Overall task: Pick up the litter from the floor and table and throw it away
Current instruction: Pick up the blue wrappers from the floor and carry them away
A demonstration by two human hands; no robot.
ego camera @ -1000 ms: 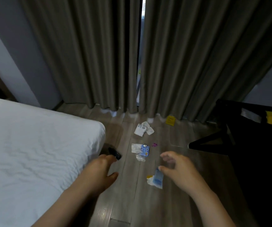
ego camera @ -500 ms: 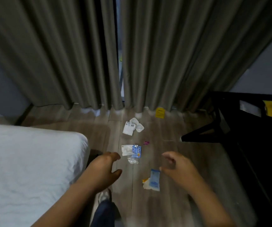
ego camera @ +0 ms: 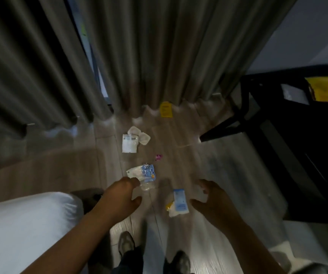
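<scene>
Hands: the left hand (ego camera: pixel 119 196) and the right hand (ego camera: pixel 215 200) both reach down over the floor (ego camera: pixel 208 155), empty, with fingers loosely curved and thumbs set apart.
Left hand: its fingertips meet the near edge of the crumpled blue-and-white wrapper (ego camera: pixel 142 172) in this view; the blur makes it hard to tell whether they touch it.
Right hand: just right of the flat blue sachet (ego camera: pixel 179 201), apart from it, palm turned toward it.
Between the hands: a scrap of clear plastic (ego camera: pixel 147 185) lies against the crumpled wrapper.
Further out: a white sachet (ego camera: pixel 129 144) with a crumpled white tissue (ego camera: pixel 141 136) touching it, and a small pink scrap (ego camera: pixel 158 157) to their right.
By the curtains: a yellow packet (ego camera: pixel 166 109) lies on the floor at the hem of the grey curtains (ego camera: pixel 169 46).
Counter: the black counter (ego camera: pixel 297 145) stands on the right and carries a yellow wrapper (ego camera: pixel 326 91) and a pale sheet (ego camera: pixel 293 94) beside it.
Bed: the white bed (ego camera: pixel 20 224) fills the lower left corner.
Feet: two shoes (ego camera: pixel 126 243) show at the bottom edge, between the forearms.
</scene>
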